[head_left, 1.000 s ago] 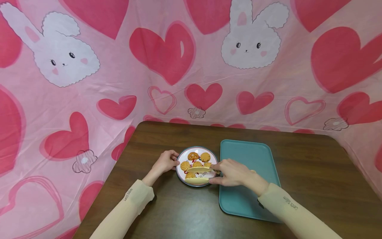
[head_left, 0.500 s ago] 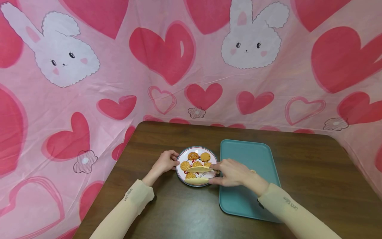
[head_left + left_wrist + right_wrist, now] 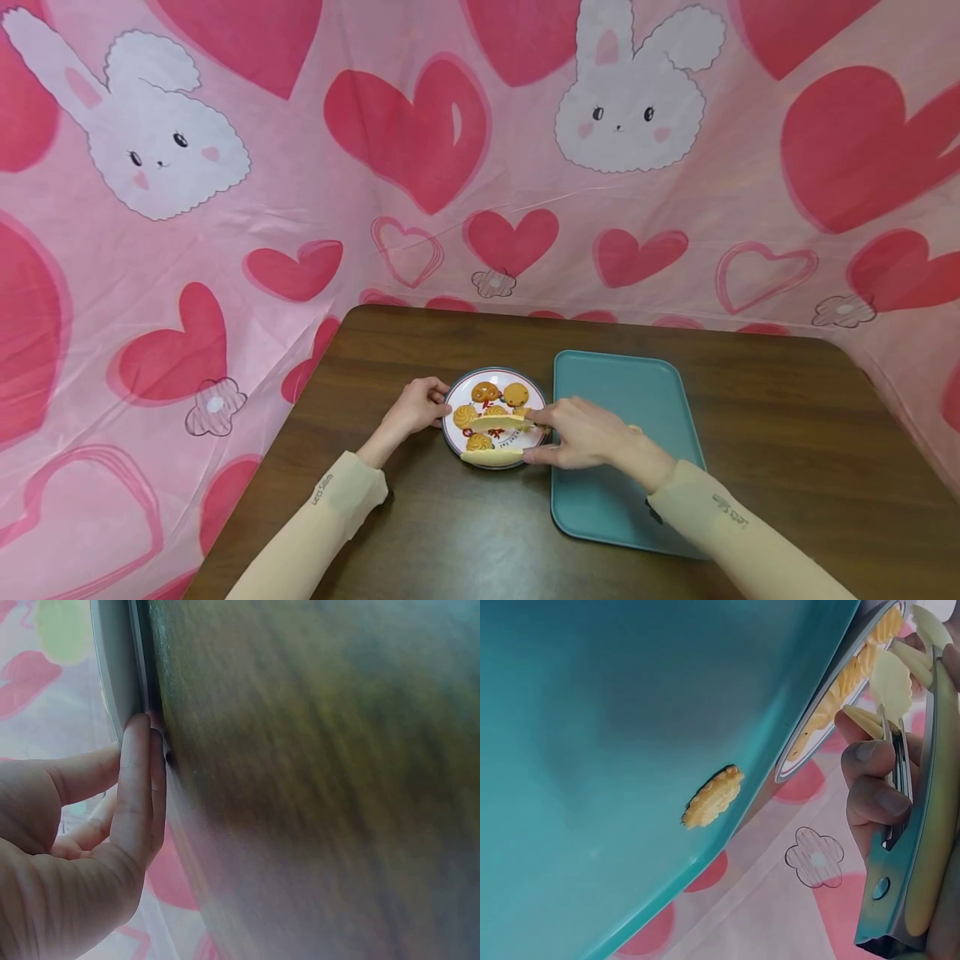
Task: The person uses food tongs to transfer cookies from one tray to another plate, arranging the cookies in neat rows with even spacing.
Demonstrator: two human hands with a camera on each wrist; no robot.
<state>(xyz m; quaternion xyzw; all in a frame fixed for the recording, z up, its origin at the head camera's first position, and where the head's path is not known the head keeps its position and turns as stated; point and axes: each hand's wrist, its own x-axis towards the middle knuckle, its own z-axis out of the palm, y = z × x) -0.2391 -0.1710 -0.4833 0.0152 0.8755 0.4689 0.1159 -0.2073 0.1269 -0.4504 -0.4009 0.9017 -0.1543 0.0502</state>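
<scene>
My left hand (image 3: 414, 408) pinches the left rim of a round white plate (image 3: 455, 442), thumb at the rim and fingers beside and below it in the left wrist view. Several cookies lie on the plate: a pretzel-shaped one (image 3: 485, 392), a round one (image 3: 516, 394) and swirled ones such as a front cookie (image 3: 478, 442). Metal tongs with cream tips (image 3: 491, 457) reach over the plate from the right, gripped by my right hand (image 3: 581, 433). Their tips stand apart, one above the front swirled cookie and one nearer the plate's front rim. In the right wrist view, fingers curl around the tongs (image 3: 922, 825).
A teal rectangular tray (image 3: 618, 383) lies right of the plate, under my right forearm. One ridged cookie (image 3: 714, 797) rests on it near an edge. Both stand on a dark wooden table (image 3: 420, 533). A pink heart-and-rabbit cloth (image 3: 525, 192) hangs behind and to the left.
The tongs' tips have spread slightly wider, the nearer tip shifting a little left and toward the plate's front. The left hand and plate have not visibly moved.
</scene>
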